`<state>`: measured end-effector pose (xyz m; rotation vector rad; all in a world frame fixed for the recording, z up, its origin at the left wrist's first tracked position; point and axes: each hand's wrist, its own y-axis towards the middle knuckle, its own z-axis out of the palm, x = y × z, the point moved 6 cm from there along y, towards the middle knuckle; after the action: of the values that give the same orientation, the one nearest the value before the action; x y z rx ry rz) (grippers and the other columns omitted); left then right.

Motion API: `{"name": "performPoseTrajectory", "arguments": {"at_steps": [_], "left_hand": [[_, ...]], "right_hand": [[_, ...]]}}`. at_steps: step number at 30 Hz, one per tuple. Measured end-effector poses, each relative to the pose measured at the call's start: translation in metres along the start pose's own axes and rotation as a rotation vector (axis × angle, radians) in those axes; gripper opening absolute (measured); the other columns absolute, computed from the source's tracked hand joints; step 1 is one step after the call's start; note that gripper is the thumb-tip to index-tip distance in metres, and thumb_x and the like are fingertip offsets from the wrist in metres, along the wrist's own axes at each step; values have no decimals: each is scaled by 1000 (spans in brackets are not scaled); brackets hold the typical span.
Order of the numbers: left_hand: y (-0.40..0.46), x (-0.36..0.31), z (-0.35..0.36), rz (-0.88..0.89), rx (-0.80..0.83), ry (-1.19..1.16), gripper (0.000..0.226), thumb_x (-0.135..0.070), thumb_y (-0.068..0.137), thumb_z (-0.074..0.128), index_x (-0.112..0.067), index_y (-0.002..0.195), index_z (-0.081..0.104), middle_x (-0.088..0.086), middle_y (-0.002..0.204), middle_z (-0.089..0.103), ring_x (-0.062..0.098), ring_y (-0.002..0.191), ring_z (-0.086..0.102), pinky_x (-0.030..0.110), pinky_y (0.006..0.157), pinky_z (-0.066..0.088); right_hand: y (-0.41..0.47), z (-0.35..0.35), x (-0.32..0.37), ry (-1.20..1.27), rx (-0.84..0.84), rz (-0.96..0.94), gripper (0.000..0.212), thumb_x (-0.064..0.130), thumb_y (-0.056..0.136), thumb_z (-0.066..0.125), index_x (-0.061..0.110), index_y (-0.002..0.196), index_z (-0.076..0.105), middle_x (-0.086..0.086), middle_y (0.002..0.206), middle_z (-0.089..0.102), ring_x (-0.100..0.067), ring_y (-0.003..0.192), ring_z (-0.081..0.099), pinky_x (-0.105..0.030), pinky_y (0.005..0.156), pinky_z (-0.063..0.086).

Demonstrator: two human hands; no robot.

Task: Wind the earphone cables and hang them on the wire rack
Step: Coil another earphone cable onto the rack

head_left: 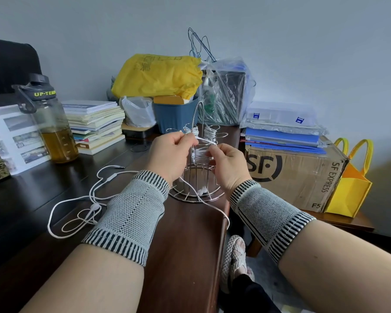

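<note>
From my remote seat I read this as partway through the job, with more than one set done and one untouched. The wire rack point(195, 177) stands near the desk point(185, 245) edge at about twelve o'clock from my wrists, and two wound bundles point(201, 131) already hang on its upper arms, one to each side of the arched handle. My left hand point(169, 152) is raised in front of the rack at roughly eleven o'clock, its fingers point(186, 138) pinched on a white earphone cable point(204, 141) that runs across to my right hand point(228, 163) at one o'clock. The right hand's fingers are curled and pinch the same cable just above a partly wound coil point(200, 155), which sits between the two hands against the rack's uprights. I cannot tell whether that coil is hooked on the rack yet or only held before it. Its loose tail drops down past the rack's base ring, with the earbuds point(202, 190) lying there, and trails over the desk edge. At about nine o'clock another earphone set point(86, 199) lies sprawled and unwound on the desk. By my estimate the current coil needs finishing and hanging, then that last set remains.
</note>
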<state>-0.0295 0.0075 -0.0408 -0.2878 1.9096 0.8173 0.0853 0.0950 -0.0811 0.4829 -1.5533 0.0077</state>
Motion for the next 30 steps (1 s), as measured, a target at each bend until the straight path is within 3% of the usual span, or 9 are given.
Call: {"name": "performPoseTrajectory", "arguments": {"at_steps": [2, 7, 10, 18, 24, 30], "left_hand": [[0, 1, -3, -37, -50, 61, 30, -33, 95, 56, -23, 70, 69, -10, 49, 50, 11, 54, 45, 29, 58, 38], [-3, 2, 1, -52, -68, 237, 37, -36, 97, 52, -19, 70, 69, -12, 32, 45, 12, 48, 48, 27, 55, 43], [-3, 6, 1, -58, -62, 292, 44, -35, 98, 49, -22, 59, 65, -8, 43, 52, 23, 61, 62, 35, 68, 54], [1, 13, 4, -52, -46, 336, 46, -37, 98, 46, -28, 56, 62, 0, 74, 72, 23, 75, 68, 43, 75, 57], [3, 14, 6, -51, -35, 368, 47, -40, 97, 45, -27, 56, 63, -1, 73, 73, 21, 75, 69, 43, 77, 57], [4, 10, 5, -45, -49, 344, 48, -39, 97, 45, -22, 57, 65, -1, 70, 72, 23, 71, 70, 44, 73, 59]], "right_hand": [[2, 1, -1, 11, -4, 29, 29, 26, 93, 54, 19, 66, 63, -5, 70, 62, -21, 65, 50, -35, 62, 41], [3, 1, 0, 30, -9, 73, 30, 24, 92, 54, 19, 63, 63, -5, 72, 64, -22, 67, 52, -35, 64, 40], [2, 1, 1, 51, -21, 102, 30, 23, 92, 54, 18, 63, 63, -7, 72, 62, -22, 67, 50, -34, 63, 38], [1, 1, 2, 61, -71, 146, 31, 23, 90, 56, 16, 61, 61, -7, 68, 60, -21, 63, 49, -33, 62, 38], [5, 0, 5, -10, -101, 151, 34, 19, 89, 53, 14, 56, 55, 4, 49, 49, -14, 49, 42, -32, 59, 38], [6, 2, 4, -41, -97, 160, 31, 20, 86, 51, 14, 56, 58, -1, 58, 55, -17, 56, 47, -33, 59, 40]]}}
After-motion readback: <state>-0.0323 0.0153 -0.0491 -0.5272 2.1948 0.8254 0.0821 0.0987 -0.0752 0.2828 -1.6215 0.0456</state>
